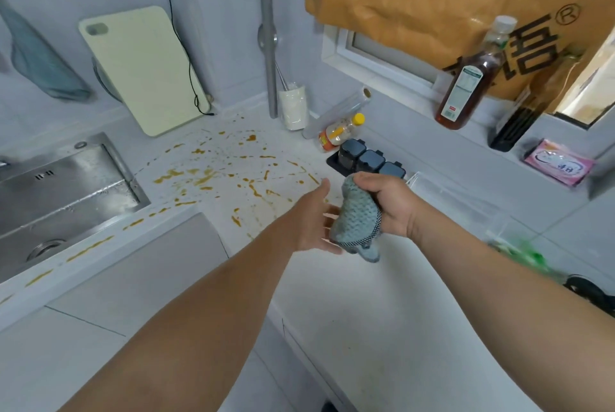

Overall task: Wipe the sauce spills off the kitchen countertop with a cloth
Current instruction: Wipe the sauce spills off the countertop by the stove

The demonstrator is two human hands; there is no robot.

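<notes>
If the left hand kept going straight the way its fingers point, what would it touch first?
Most likely the grey cloth, bunched in the right hand. The left hand is open, its fingertips almost at the cloth's side. Depth is hard to judge from one view, so it might pass just in front.

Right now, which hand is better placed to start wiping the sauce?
Right hand: it already grips the cloth, near the sauce spills. The left hand is open, holding nothing.

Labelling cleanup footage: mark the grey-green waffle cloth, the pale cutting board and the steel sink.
Grey-green waffle cloth (357, 215), head view, bunched middle.
Pale cutting board (143, 68), head view, flat face.
Steel sink (63, 193), head view, basin wall.
</notes>
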